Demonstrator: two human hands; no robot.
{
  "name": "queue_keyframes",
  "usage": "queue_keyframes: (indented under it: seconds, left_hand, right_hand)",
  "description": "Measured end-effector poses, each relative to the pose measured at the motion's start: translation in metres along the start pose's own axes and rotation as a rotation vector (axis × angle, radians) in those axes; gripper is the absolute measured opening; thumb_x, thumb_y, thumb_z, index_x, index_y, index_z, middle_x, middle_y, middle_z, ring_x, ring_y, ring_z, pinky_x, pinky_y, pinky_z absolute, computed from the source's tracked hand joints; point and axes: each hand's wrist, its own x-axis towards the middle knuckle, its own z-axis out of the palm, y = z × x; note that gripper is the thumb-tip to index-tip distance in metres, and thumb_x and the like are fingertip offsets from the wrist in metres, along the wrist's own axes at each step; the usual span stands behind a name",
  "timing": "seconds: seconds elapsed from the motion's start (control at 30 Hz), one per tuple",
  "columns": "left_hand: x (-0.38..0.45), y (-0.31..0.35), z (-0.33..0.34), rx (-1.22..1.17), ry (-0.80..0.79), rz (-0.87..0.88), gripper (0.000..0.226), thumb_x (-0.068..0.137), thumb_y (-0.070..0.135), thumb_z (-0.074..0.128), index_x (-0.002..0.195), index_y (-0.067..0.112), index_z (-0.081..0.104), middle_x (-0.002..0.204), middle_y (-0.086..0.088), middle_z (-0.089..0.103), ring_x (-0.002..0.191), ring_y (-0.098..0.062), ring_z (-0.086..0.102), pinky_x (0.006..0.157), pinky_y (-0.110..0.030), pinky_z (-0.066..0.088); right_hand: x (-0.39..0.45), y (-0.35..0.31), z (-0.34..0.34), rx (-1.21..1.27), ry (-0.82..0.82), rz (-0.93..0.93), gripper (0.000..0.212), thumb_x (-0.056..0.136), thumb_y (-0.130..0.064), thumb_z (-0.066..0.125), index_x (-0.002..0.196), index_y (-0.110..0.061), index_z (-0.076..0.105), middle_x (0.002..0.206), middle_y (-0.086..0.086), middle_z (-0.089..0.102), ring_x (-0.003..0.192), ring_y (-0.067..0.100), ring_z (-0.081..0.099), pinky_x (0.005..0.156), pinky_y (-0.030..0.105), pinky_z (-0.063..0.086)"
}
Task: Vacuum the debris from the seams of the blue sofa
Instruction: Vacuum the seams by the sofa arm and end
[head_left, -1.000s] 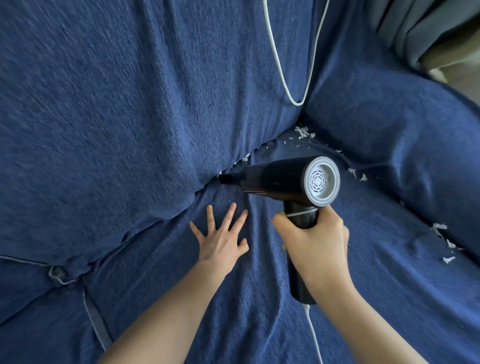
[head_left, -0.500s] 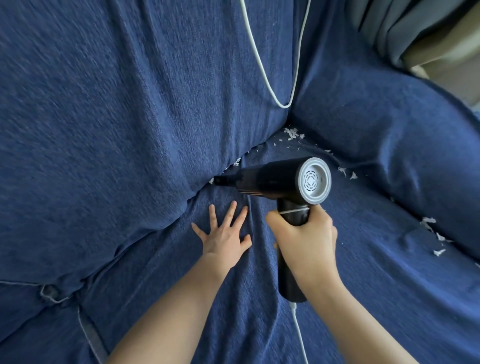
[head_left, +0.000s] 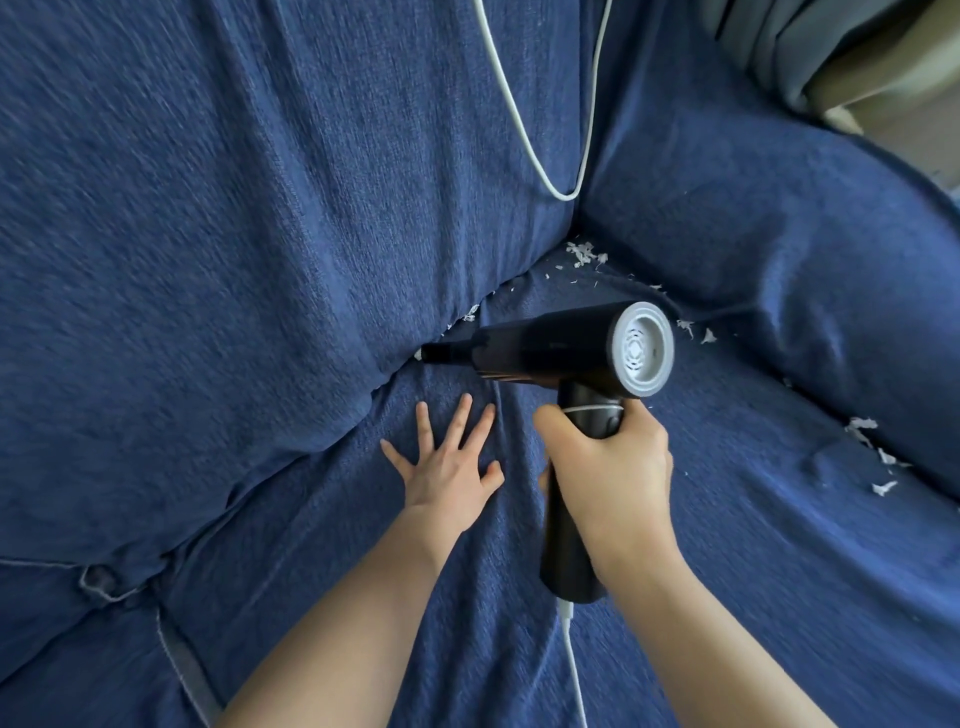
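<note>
Between the earlier frames and now the vacuum's nozzle (head_left: 436, 353) has slid a little leftward along the seam (head_left: 498, 296) between back cushion and seat, while the left hand (head_left: 447, 462) has stayed flat on the seat just near of it.

The right hand (head_left: 608, 462) wraps its fingers around the handle of the handheld vacuum (head_left: 550, 348); the left hand's fingers are spread wide and straight, pressing the fabric. White debris (head_left: 584, 254) lies thickest in the far corner where the cushions meet, with more flakes (head_left: 872, 452) scattered along the right armrest seam, well apart from the nozzle.

Risks, as I judge them: the loose, slack cover could be drawn into the narrow nozzle and block it if the left hand lets the cloth bunch. The white cable (head_left: 545, 171), looping down the back cushion, could snag or drag flakes deeper into the crease. Light flakes may also scatter from the exhaust at the grey rear grille (head_left: 641, 351).

The blue sofa (head_left: 260, 208) wears a coarse, woven, slightly slubby cloth over plump rounded cushions; the vacuum is smooth, dark, barrel-shaped plastic; the debris looks like thin, curled paper shreds.
</note>
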Motion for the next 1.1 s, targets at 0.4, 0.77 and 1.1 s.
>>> queue_keyframes:
  seconds: [0.4, 0.77, 1.1]
  left_hand:
    - [-0.007, -0.001, 0.007, 0.042, 0.036, 0.013, 0.062, 0.099, 0.052, 0.028, 0.15, 0.045, -0.007, 0.156, 0.02, -0.027, 0.142, -0.032, -0.031, 0.104, -0.078, -0.002]
    - [-0.014, -0.002, 0.017, 0.074, 0.013, 0.011, 0.07, 0.097, 0.047, 0.044, 0.149, 0.048, -0.003, 0.152, 0.02, -0.035, 0.141, -0.033, -0.033, 0.102, -0.077, -0.01]
    - [-0.013, 0.005, 0.01, 0.101, 0.051, 0.012, 0.068, 0.098, 0.053, 0.03, 0.145, 0.049, -0.019, 0.154, 0.016, -0.033, 0.142, -0.036, -0.03, 0.102, -0.08, -0.001]
  right_hand:
    - [0.001, 0.014, 0.011, 0.156, -0.006, 0.137, 0.019, 0.055, -0.042, 0.065, 0.065, -0.027, 0.06, 0.061, 0.0, 0.068, 0.083, 0.036, 0.071, 0.078, 0.054, 0.061]
    - [0.012, 0.012, 0.028, 0.39, 0.018, 0.293, 0.031, 0.046, -0.047, 0.066, 0.069, -0.025, 0.065, 0.074, 0.005, 0.074, 0.089, 0.037, 0.072, 0.083, 0.057, 0.06]
    - [0.008, 0.015, -0.003, 0.258, 0.066, 0.2, 0.023, 0.049, -0.047, 0.064, 0.064, -0.03, 0.062, 0.064, 0.003, 0.069, 0.085, 0.039, 0.07, 0.08, 0.055, 0.06]
